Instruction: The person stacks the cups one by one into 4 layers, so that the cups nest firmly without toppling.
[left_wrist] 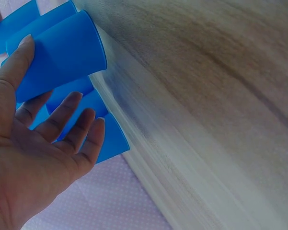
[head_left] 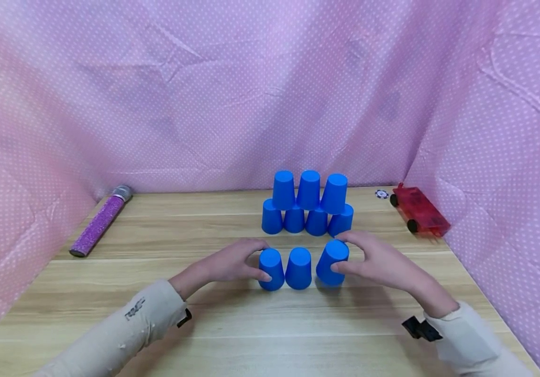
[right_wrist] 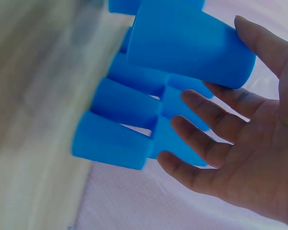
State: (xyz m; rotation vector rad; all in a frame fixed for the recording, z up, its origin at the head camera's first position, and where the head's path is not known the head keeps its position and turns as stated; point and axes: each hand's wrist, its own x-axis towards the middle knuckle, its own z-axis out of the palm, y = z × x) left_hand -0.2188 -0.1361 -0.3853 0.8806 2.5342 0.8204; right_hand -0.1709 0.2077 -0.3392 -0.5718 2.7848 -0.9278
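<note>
Three upside-down blue cups form a front row. My left hand (head_left: 232,262) pinches the left cup (head_left: 272,262) between thumb and index finger, its other fingers spread in the left wrist view. The middle cup (head_left: 299,269) stands close beside it, untouched. On the right, my right hand (head_left: 377,262) grips the right cup (head_left: 332,256) by thumb and index finger near its closed end. That cup tilts, with a small gap between it and the middle one. Behind them rises a two-level stack of inverted blue cups, three upper cups (head_left: 309,189) resting on several lower cups (head_left: 316,222).
A glittery purple microphone (head_left: 102,222) lies at the table's left. At the back right are a poker chip (head_left: 381,194) and a red toy car (head_left: 419,209). Pink dotted cloth (head_left: 204,104) encloses the wooden table (head_left: 232,335) at the back and sides.
</note>
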